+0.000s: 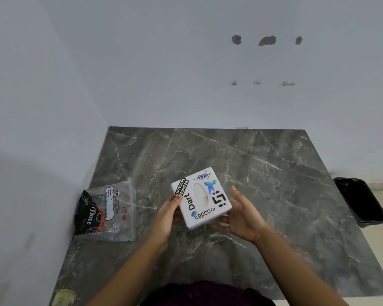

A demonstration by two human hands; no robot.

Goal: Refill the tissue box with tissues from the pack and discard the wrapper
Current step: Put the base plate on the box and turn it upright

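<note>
A white square tissue box point(201, 198) covered in stickers, with an oval slot showing white tissue, is held tilted just above the marble table. My left hand point(166, 214) grips its left edge, thumb on top. My right hand point(241, 215) cups the box's right and lower side from underneath, fingers spread. A clear plastic tissue wrapper point(107, 212) with a black and red printed end lies flat on the table at the left, near the wall; it looks flat and emptied.
The dark grey marble table point(263, 173) stands in a corner against white walls. A black bin point(360, 200) lined with a black bag stands on the floor beyond the table's right edge.
</note>
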